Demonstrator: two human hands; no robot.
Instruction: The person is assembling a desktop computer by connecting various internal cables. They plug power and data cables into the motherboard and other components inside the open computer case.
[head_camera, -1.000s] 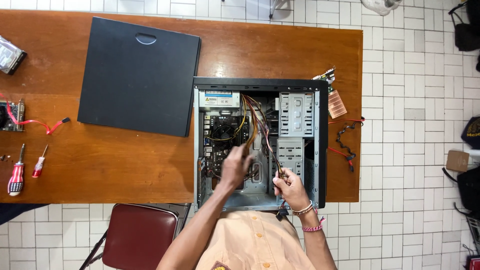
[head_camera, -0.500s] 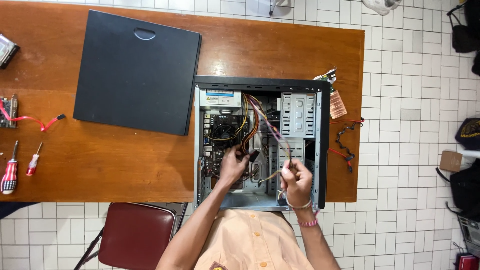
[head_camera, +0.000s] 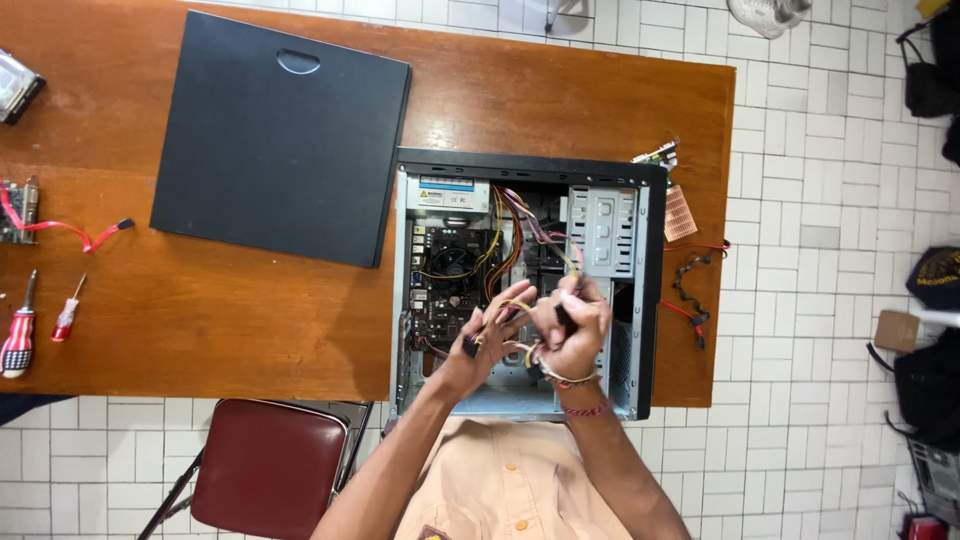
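Overhead, an open computer case (head_camera: 530, 285) is seen lying on a wooden desk (head_camera: 250, 310). A bundle of cables (head_camera: 512, 312) inside it is gripped by both closed hands, left (head_camera: 492, 335) and right (head_camera: 572, 328). Connectors could be loosened if the cables are tugged hard.

White rect. label (head_camera: 447, 193) w/ yellow warning mark, top-left inside PC case (head_camera: 650, 300), on pwr supply.

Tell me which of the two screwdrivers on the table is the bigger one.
The outer screwdriver at the table's left edge is bigger, with a thick red-and-black handle. The small screwdriver just right of it has a slim red handle.
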